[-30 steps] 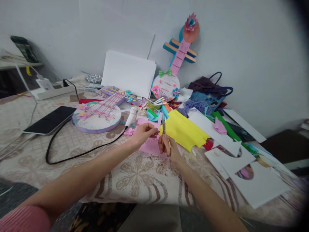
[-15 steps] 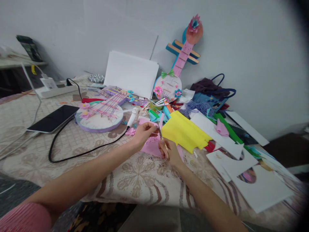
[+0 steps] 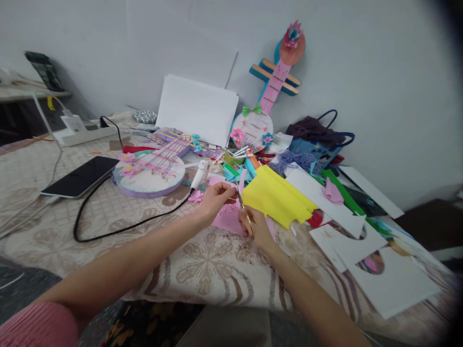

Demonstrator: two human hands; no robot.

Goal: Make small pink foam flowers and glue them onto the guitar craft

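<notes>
My right hand (image 3: 254, 223) is wrapped round the handles of a pair of scissors (image 3: 240, 196), gold at the loops, with the blades pointing away from me. Just left of the blades, my left hand (image 3: 218, 198) pinches a small piece of pink paper, mostly hidden by the fingers. Beneath both hands lies a pink sheet (image 3: 227, 222) with small pink scraps on it. A yellow sheet (image 3: 275, 195) lies right of the scissors. To the left of my left hand are a white glue gun (image 3: 199, 175) and a pink paper flower (image 3: 196, 196).
A handmade banjo-like instrument (image 3: 148, 176) lies at left, beside a tablet (image 3: 81, 176) and a looping black cord (image 3: 126, 236). Another decorated instrument (image 3: 277, 86) leans on the wall. White cut-out boards (image 3: 401, 279) and a blue bag (image 3: 321, 149) are at right.
Almost nothing differs. The view has shifted very slightly; both hands keep the same hold and position.
</notes>
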